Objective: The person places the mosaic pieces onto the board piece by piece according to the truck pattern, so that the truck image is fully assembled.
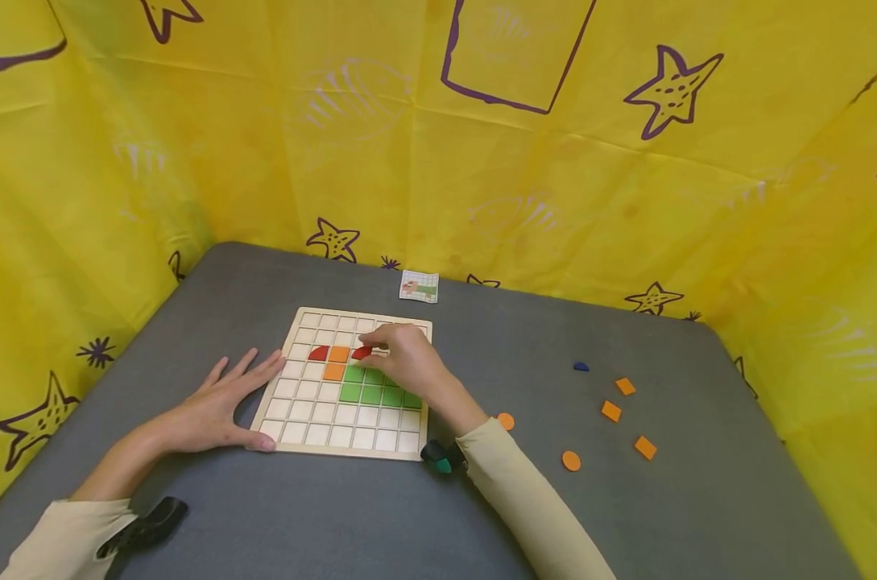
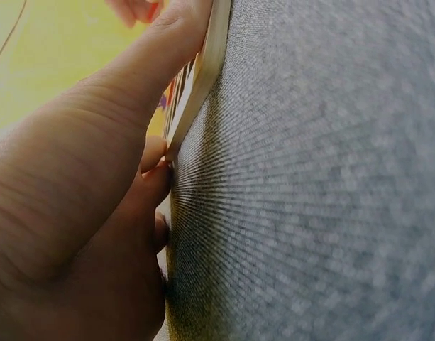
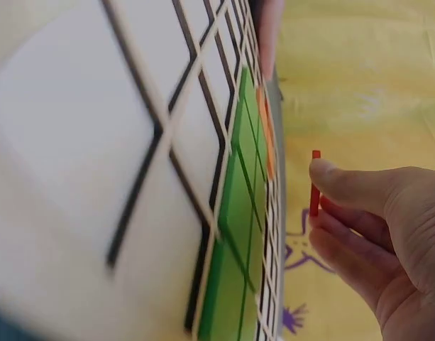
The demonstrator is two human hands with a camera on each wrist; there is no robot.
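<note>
A wooden grid board (image 1: pixel 340 437) lies on the grey table. Along its left edge rests my left hand (image 1: pixel 209 411), fingers spread, thumb at the near corner. Over the board, my right hand (image 1: pixel 409 358) pinches a thin red piece (image 3: pixel 315 186) between thumb and fingers, raised off the grid in the right wrist view. On the grid sit a red quarter-circle piece (image 1: pixel 318 353), an orange square (image 1: pixel 339 354) with another just below it, and several green squares (image 1: pixel 371 395). The right hand and forearm hide part of the green block and the board's right side.
Behind the board lies a small picture card (image 1: pixel 419 287). Spread over the table's right side are a blue half-circle (image 1: pixel 581 366), orange squares (image 1: pixel 611 412) and orange discs (image 1: pixel 571 461). A yellow patterned cloth (image 1: pixel 424 161) hangs around the table's back and sides.
</note>
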